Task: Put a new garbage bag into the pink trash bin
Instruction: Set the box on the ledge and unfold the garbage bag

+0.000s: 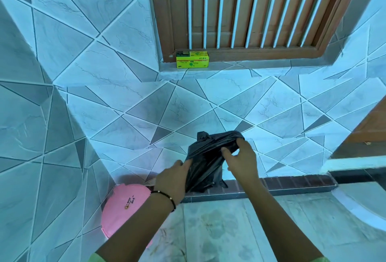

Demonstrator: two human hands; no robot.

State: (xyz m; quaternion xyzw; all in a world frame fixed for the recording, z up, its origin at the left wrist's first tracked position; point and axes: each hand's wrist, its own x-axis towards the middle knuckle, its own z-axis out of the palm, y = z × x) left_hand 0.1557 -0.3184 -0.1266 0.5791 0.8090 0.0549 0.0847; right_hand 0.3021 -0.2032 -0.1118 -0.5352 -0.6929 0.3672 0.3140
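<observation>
Head view, looking down at two bare hands holding a crumpled black bag (205,161) in the air in front of a blue tiled wall (129,99). The bag is bunched and not yet opened out; it seems to be held up at chest level so its mouth can be found and spread before it goes into the bin.

The left hand (172,178) grips the bag's lower left side, fingers curled into the plastic. A dark beaded bracelet (165,196) circles that wrist. The right hand (242,160) pinches the upper right part of the bag, thumb and fingers closed on a fold of plastic near the top. The two hands pull slightly apart, so the plastic is drawn taut between them.

The pink bin (123,207) stands on the floor (229,230) below and to the left, in the corner where two tiled walls meet. The left forearm hides part of it. Only a flat pink top with a small mark shows, so whether it is open cannot be told. The bag is above the bin and to its right, not touching it.

On the sill (229,66) beneath a brown barred window (250,11), at the sill's left end, sits a yellow-green box (192,59), well apart from the hands.
</observation>
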